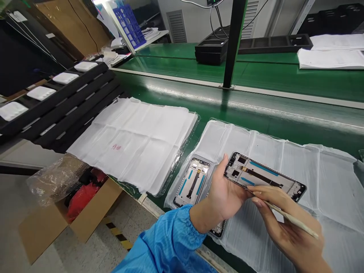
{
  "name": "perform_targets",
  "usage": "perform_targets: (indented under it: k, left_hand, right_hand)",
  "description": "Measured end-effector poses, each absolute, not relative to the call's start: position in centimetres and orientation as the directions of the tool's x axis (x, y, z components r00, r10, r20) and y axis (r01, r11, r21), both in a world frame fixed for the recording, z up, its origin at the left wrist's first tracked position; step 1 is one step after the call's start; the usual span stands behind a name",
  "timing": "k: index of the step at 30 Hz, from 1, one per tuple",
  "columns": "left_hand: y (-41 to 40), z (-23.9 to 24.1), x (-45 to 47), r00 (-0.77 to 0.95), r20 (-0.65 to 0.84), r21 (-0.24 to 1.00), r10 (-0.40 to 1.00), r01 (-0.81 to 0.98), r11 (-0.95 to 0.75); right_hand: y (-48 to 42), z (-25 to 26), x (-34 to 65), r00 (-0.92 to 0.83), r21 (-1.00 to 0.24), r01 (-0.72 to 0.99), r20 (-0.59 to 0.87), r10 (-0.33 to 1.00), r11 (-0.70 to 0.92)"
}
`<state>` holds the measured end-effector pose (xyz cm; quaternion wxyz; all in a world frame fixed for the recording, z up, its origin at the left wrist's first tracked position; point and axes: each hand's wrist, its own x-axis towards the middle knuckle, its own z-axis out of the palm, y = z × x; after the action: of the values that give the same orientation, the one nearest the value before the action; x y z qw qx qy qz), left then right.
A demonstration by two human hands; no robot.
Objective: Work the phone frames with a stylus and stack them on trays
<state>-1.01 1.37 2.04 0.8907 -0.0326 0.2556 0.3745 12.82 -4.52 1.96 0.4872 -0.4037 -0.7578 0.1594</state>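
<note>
Currently, you hold a phone midframe [264,175] tilted over the white liner sheet [298,163], its inner face up, so its dark flex cable [263,178] and blue strips show. Your left hand [223,195] is half closed, cupped beneath the left end of the midframe, with the thumb up beside that end. Your right hand [295,227] is pinched closed around a slender pale stick tool [295,221], with its front end by the midframe's near long edge. The step in hand looks like close work along that edge; whether the tip touches it, I cannot tell, as your fingers crowd the spot.

A second midframe [193,180] lies face up on the liner's left side, and a third [219,229] lies partly hidden under your left wrist.

As I judge it, the next move calls for a steady left palm and a light right grip, with the tip kept at the rim and clear of the flex cable. Your left wrist also needs care, since it hangs close over the midframe beneath.
</note>
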Motion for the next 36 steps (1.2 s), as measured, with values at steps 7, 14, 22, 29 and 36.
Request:
perform_targets:
  k: [7,14,22,29,36]
  left_hand:
    - [1.4,2.0,-1.0,0.59,-0.468,0.139,0.658,-0.686,0.714]
    - [1.4,2.1,-1.0,0.594,-0.475,0.135,0.649,-0.68,0.721]
    - [1.6,2.7,-1.1,0.58,-0.532,0.065,0.617,-0.699,0.713]
    - [1.6,2.7,-1.0,0.574,-0.54,0.075,0.615,-0.695,0.715]
    - [1.7,2.8,-0.9,0.567,-0.56,0.102,0.604,-0.676,0.73]
  right_hand:
    - [-4.6,2.1,13.0,-0.214,-0.626,0.484,0.594,0.776,0.612]
    - [-4.6,2.3,12.8,-0.221,-0.63,0.484,0.584,0.781,0.608]
    - [-4.5,2.1,12.9,-0.243,-0.601,0.491,0.601,0.761,0.631]
    - [-4.5,2.4,13.0,-0.253,-0.599,0.516,0.576,0.777,0.612]
    - [-4.6,2.2,13.1,-0.191,-0.618,0.483,0.617,0.764,0.62]
